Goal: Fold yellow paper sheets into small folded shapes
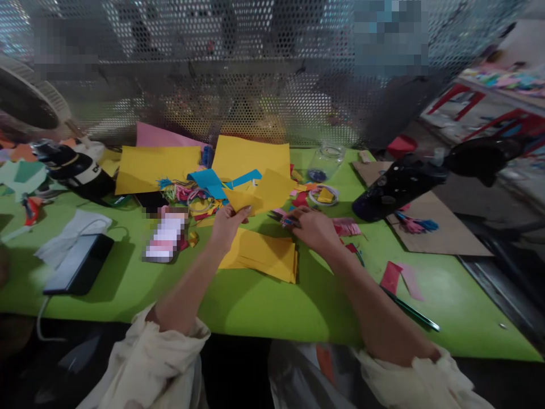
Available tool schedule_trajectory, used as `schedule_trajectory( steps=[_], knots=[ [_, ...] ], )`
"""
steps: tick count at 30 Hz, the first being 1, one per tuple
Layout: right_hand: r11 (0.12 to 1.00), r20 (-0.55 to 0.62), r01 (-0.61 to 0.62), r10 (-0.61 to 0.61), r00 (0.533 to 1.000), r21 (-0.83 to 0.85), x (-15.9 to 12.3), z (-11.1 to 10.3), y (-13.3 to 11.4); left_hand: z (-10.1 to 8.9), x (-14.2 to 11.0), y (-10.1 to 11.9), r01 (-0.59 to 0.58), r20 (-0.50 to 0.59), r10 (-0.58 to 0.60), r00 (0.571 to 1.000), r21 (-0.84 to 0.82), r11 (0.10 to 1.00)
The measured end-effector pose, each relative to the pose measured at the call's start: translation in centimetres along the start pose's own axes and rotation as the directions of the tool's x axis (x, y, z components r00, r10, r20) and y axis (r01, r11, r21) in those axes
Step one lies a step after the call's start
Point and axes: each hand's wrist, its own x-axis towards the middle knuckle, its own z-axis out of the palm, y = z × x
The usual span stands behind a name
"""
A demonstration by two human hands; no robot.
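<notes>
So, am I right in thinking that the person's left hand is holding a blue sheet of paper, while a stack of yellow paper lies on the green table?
Not quite: the held sheet in the left hand is yellow, not blue, as the head view shows. The stack of yellow paper does lie on the green table.

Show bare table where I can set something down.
Bare table: between the yellow stack and the near edge, between the lit phone and the box, and right of the green stick. Scraps crowd the far middle, up to the jar.
</notes>
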Motion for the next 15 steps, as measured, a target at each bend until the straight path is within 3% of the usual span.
schedule_trajectory(
  steps=[4,7,9,11,15],
  knots=[
    [0.997,-0.017,-0.029,0.028,0.999,-0.077,-0.2,-0.4,-0.7,0.1,0.0,-0.1,0.03,0.012,-0.03,0.999,-0.01,0.999],
    [0.993,-0.072,-0.12,0.121,0.99,0.008,-0.1,-0.3,-0.2,0.1,0.0,0.0,0.049,0.01,-0.049,0.999,-0.02,0.999],
    [0.976,-0.136,-0.152,0.173,0.975,0.153,0.0,0.0,0.4,0.1,0.0,0.1,0.058,-0.005,-0.058,0.998,-0.034,0.998],
    [0.93,-0.203,-0.099,0.18,0.963,0.355,0.1,0.4,1.0,0.1,0.1,0.2,0.07,-0.021,-0.071,0.997,-0.044,0.997],
    [0.703,-0.199,0.034,0.154,0.968,0.71,0.4,0.7,1.3,0.0,0.2,0.2,0.091,-0.055,-0.094,0.994,-0.063,0.994]
  ],
)
